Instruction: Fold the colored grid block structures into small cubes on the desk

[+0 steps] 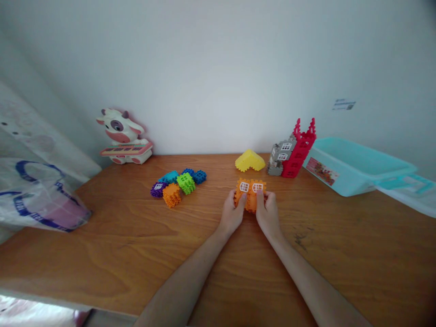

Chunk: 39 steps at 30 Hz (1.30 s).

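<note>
Side by side, two joined orange building blocks [251,200] with white window pieces sit between my hands above the wooden table. My left hand [233,211] grips the left side with the thumb on the front face. On the right side, my right hand [268,213] holds them in the same way, thumb below the window. Beyond them lies a yellow roof-shaped piece [250,161]. To its right stands a castle-like build with grey blocks [282,156] and a red tower [299,152].
At the left is a pile of loose blocks, among them a green block [185,183] and an orange block [172,195]. A cow toy keyboard [126,141] stands behind. A turquoise bin [357,165] is at the right, a clear plastic bag [44,200] at the far left.
</note>
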Tool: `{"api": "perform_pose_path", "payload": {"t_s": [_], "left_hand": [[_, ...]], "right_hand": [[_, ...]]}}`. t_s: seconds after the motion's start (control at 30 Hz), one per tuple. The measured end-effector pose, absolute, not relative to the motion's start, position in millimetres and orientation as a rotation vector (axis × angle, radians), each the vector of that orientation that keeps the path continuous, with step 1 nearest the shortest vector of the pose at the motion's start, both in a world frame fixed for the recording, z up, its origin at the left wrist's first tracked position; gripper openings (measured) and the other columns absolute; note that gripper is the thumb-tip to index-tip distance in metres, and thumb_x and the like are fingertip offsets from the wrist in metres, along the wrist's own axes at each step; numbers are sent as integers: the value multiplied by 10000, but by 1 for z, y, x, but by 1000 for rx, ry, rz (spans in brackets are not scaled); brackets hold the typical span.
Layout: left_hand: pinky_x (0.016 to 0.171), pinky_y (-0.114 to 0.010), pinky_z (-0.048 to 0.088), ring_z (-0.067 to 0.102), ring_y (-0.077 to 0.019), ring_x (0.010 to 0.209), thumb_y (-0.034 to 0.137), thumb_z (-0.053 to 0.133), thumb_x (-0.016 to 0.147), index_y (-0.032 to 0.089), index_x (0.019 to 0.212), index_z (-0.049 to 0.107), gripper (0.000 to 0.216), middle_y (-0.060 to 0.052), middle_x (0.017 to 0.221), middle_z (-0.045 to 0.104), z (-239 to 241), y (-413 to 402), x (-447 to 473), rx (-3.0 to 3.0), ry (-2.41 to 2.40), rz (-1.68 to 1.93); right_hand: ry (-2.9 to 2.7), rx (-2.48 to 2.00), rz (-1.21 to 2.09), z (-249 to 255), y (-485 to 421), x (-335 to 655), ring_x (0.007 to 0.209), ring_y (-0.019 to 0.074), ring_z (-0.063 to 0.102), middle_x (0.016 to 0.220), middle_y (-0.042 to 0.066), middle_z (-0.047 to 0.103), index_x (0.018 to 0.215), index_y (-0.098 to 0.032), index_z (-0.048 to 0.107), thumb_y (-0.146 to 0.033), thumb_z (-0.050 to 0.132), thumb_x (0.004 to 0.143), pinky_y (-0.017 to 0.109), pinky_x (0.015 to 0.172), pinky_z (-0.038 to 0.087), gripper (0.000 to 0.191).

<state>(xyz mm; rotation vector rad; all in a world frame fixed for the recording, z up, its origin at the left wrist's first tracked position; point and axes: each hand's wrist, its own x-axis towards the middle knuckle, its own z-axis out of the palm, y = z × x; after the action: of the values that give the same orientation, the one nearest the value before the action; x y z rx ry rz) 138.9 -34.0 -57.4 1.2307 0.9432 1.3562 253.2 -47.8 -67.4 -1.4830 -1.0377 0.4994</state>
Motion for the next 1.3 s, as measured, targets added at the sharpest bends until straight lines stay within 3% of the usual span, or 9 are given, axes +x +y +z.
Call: {"api": "perform_pose_path", "payload": {"t_s": [0.17,0.23,0.33,0.57,0.7,0.93,1.17,1.3], "left_hand": [[920,-295,443,623,-195,977,380,668,856,204,1029,663,246,-75,1041,695,-58,-35,137,1251,890,1383],[920,-294,442,618,-193,985,378,643,872,203,1046,651,247,-71,1057,689,-59,-35,138,1259,864,1361],[858,-290,458,617,-188,921,405,639,866,189,995,635,251,-62,999,682,-62,-35,140,1217,886,1335],[657,-258,402,522,-152,673,554,530,906,191,841,577,372,-15,752,596,-61,-36,142,1276,1143,1382],[654,-266,371,516,-163,670,522,542,912,201,812,564,337,-16,739,592,-60,-38,141,1337,1165,1379],[647,-275,304,471,-182,635,382,655,863,221,681,546,267,-12,661,562,-57,-34,140,1269,1270,1338],[628,-274,312,508,-184,658,518,533,918,225,771,550,328,-17,701,581,-60,-39,148,1337,1265,1415],[629,-279,304,488,-188,659,527,587,883,222,734,552,342,-22,687,567,-56,-40,152,1287,1231,1447]], "right_hand": [[-903,-1296,624,-72,-41,250,925,243,641,1047,102,642,1092,-228,402,-655,515,838,386,800,512,510],[-900,-1320,650,-72,-41,251,986,258,640,1088,118,652,1105,-213,444,-657,503,849,406,860,503,516],[-967,-1384,616,-68,-45,251,949,273,638,1023,118,675,1030,-195,530,-663,477,871,424,865,493,496],[-1019,-1440,584,-65,-53,244,819,269,645,929,107,691,995,-205,533,-692,431,885,389,735,487,510],[-967,-1431,676,-69,-49,244,791,271,640,851,83,689,914,-220,551,-697,396,889,382,708,478,503],[-962,-1493,534,-71,-48,244,725,252,595,746,50,648,824,-241,493,-687,375,885,349,651,415,465],[-1065,-1564,358,-59,-55,244,654,236,559,712,46,611,862,-236,474,-595,298,956,320,591,346,411],[-1097,-1568,289,-58,-56,245,670,243,572,733,68,626,887,-221,504,-571,295,967,317,582,339,416]]}}
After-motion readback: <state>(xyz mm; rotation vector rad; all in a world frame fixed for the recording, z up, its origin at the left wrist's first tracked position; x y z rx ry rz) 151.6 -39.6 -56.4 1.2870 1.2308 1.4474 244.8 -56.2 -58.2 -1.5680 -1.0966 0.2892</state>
